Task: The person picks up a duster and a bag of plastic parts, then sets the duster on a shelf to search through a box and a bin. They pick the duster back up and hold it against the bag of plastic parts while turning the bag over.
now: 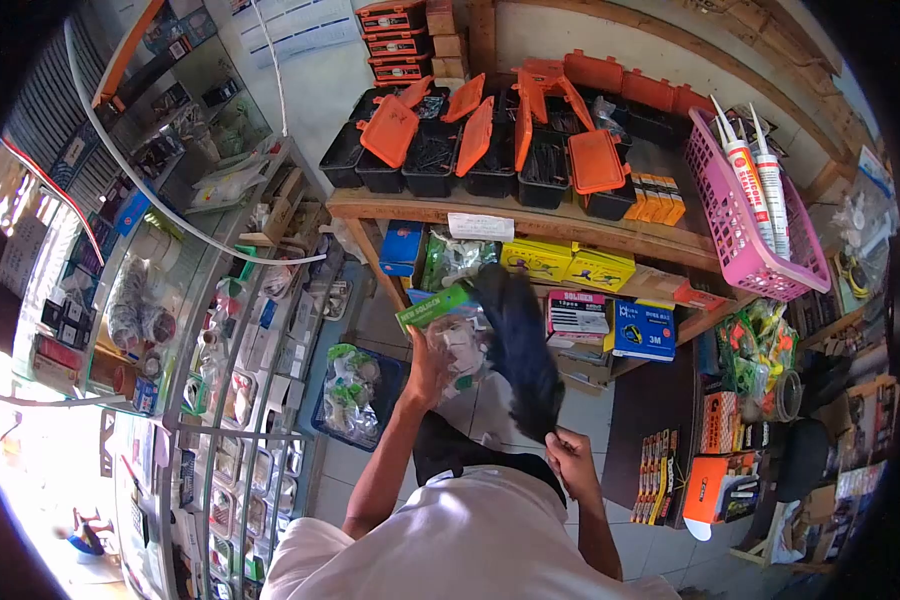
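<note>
My left hand (427, 372) is closed around the edge of a clear plastic packet (436, 306) with a green header card printed "NEW SOLIGEN". Pale items show through the plastic, but I cannot make out their kind. In my right hand (574, 466) is the lower end of a black feather duster (522, 350). Its dark plumes point up and away from me, overlapping the packet's right side and the front of the lower shelf.
A wooden shelf (610, 232) ahead bears black bins with orange lids (388, 130) and a pink basket (765, 235) of sealant tubes. Below are yellow boxes (570, 265) and a blue box (642, 330). Glass display shelving (195, 300) stands left; a blue crate (358, 400) is on the floor.
</note>
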Available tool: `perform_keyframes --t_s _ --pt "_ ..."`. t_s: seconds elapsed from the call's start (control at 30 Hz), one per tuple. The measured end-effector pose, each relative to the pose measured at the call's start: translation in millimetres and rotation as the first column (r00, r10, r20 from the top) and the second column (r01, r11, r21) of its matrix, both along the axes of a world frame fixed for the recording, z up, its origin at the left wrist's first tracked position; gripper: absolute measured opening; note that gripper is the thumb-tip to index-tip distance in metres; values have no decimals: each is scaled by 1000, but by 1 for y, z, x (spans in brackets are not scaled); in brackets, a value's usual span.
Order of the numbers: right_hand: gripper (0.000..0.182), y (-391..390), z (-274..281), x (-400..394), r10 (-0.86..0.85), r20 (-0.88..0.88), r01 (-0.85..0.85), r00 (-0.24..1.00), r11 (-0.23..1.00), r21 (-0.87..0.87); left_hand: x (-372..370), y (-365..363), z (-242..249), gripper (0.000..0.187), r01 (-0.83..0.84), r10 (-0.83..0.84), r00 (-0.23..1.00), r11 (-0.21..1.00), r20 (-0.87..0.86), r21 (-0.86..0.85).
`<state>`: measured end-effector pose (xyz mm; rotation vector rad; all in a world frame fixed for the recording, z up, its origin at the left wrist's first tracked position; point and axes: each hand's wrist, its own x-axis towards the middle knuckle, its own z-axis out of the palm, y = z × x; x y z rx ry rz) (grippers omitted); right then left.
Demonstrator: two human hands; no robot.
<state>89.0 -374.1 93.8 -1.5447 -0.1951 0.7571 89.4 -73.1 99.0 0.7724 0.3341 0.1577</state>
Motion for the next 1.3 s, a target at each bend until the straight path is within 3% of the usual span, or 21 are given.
perform_keyframes --t_s 0.07,0.13,0.2,0.27,0.33,0.4,0.43,0.47,0.53,0.63,0.73,0.8,0.87,0.9,0.97,1.0,1.07,1.13,1.2,1.27,1.3 --pt "30 -5 -5 2 24 3 -24 1000 1000 15 2 -6 3 78 -86 90 992 995 -84 56" --pt "31 -7 -15 2 136 146 -141 980 990 29 6 -2 -17 84 -77 78 997 990 1 118" --pt "32 -5 -12 1 40 64 -44 997 998 51 8 0 -20 87 -73 67 997 986 44 147" --pt "33 -6 -5 2 -45 -20 46 999 997 64 6 3 -9 87 53 -52 998 997 -18 62" --pt "33 -9 0 4 78 0 -78 997 996 -29 7 2 -10 88 47 -45 999 994 -21 104" --pt "33 -8 -5 4 78 43 -78 996 997 -3 12 2 -13 94 -7 8 994 1000 113 -7" --pt "33 -8 -7 5 78 91 -80 993 997 19 11 0 -7 93 -46 41 999 985 35 168" --pt "33 -9 -9 4 75 91 -77 993 997 17 10 1 -6 93 -44 39 999 985 35 166" --pt "33 -8 -10 4 -16 25 15 1000 999 38 8 4 -4 87 93 -94 995 995 35 27" --pt "34 -11 -8 8 185 82 -185 979 983 -4 11 4 -15 87 50 -50 996 999 75 4" --pt "34 -6 -11 4 60 60 -63 996 997 45 14 5 -20 89 12 8 989 991 149 -135" --pt "34 -6 -8 -1 62 18 -63 998 998 30 10 6 -6 81 -10 10 1000 997 12 77" --pt "34 -5 -7 -1 64 -22 -64 998 998 16 13 0 4 81 -56 66 995 991 -79 122" --pt "34 -7 -8 0 125 36 -126 991 992 8 16 -4 7 83 -182 175 982 974 -67 -134" --pt "34 -6 -10 1 183 96 -184 978 983 -4 16 -7 26 86 -183 155 983 888 -100 -422" --pt "34 -5 -12 -1 129 82 -130 988 991 13 15 -5 23 86 -182 154 983 888 -101 -422" --pt "34 -5 -16 -1 75 70 -77 995 997 30 13 4 10 81 -173 170 985 968 -30 -181" --pt "34 -8 -19 0 213 70 -212 975 977 -17 7 12 0 78 -173 173 985 984 8 -52" --pt "34 -4 -13 0 174 92 -174 980 985 -9 3 17 -5 83 -40 108 980 928 166 -371" --pt "34 -3 -12 -1 140 111 -140 984 990 -2 9 27 -29 83 -21 111 969 928 221 -372" --pt "34 -4 -13 -1 128 49 -128 991 992 -1 12 45 -62 82 249 2 861 870 509 -425"
